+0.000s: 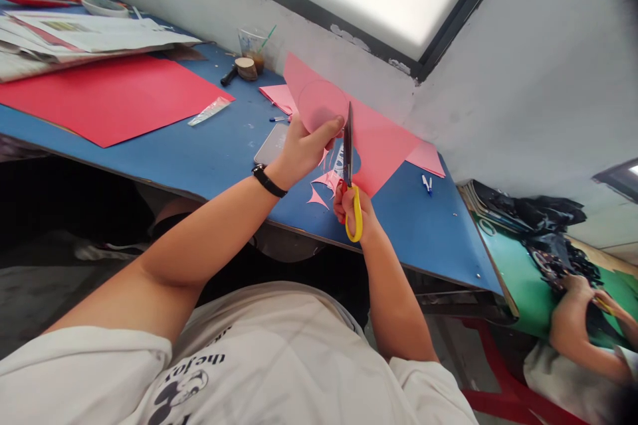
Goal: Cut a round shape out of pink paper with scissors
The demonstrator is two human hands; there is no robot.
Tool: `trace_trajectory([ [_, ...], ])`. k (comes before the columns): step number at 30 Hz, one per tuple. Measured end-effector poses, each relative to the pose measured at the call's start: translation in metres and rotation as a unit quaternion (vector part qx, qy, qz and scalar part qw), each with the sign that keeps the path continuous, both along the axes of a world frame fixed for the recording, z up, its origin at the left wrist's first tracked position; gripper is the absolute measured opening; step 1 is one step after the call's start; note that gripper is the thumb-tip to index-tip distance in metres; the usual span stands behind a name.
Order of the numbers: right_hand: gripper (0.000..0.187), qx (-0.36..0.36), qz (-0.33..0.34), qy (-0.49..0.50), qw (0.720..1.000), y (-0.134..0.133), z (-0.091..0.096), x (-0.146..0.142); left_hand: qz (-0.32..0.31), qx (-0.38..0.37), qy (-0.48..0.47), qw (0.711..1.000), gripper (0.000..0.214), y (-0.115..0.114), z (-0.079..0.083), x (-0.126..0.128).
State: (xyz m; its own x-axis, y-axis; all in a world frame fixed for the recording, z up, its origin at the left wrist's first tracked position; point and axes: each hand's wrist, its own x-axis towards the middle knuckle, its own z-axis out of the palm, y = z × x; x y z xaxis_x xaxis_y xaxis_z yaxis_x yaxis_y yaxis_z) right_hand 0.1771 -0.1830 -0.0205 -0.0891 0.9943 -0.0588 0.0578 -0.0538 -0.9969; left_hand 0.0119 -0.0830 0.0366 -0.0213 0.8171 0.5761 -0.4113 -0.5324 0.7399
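My left hand [302, 146] pinches a pink paper sheet [379, 146] by its rounded, circle-shaped part, holding it up over the blue table [199, 153]. My right hand [355, 209] grips yellow-handled scissors [350, 172], fingers through the loops, blades pointing up against the pink paper just right of my left thumb. Small pink paper scraps [323, 187] lie on the table under my hands. A black band sits on my left wrist.
A large red sheet [109, 96] and a pile of newspapers [74, 36] lie at the left. A phone [272, 144], plastic cup [253, 46], wooden disc [245, 68], pens [426, 183] and more pink paper [428, 158] rest on the table. Another person's arms [583, 319] work at a green table at the right.
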Motion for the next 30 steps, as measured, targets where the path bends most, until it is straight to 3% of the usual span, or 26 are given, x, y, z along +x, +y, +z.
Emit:
trace_trajectory([
  [4, 0.095, 0.024, -0.011, -0.022, 0.999, -0.0015, 0.0032, -0.0027, -0.001, 0.004, -0.001, 1.0, 0.063, 0.0012, -0.0005, 0.0004],
  [15, 0.1, 0.025, -0.014, -0.027, 0.999, -0.0047, 0.0049, -0.0049, -0.008, -0.006, -0.003, 1.0, 0.051, -0.0021, 0.0023, -0.0021],
  [22, 0.087, 0.009, -0.02, -0.017, 1.0, -0.0031, 0.0029, -0.0034, -0.016, -0.034, 0.006, 0.999, 0.055, -0.0037, 0.0054, -0.0037],
  [30, 0.086, 0.02, -0.019, -0.027, 0.999, -0.0042, 0.0057, -0.0041, 0.001, -0.009, 0.004, 1.0, 0.058, -0.0025, 0.0047, -0.0031],
])
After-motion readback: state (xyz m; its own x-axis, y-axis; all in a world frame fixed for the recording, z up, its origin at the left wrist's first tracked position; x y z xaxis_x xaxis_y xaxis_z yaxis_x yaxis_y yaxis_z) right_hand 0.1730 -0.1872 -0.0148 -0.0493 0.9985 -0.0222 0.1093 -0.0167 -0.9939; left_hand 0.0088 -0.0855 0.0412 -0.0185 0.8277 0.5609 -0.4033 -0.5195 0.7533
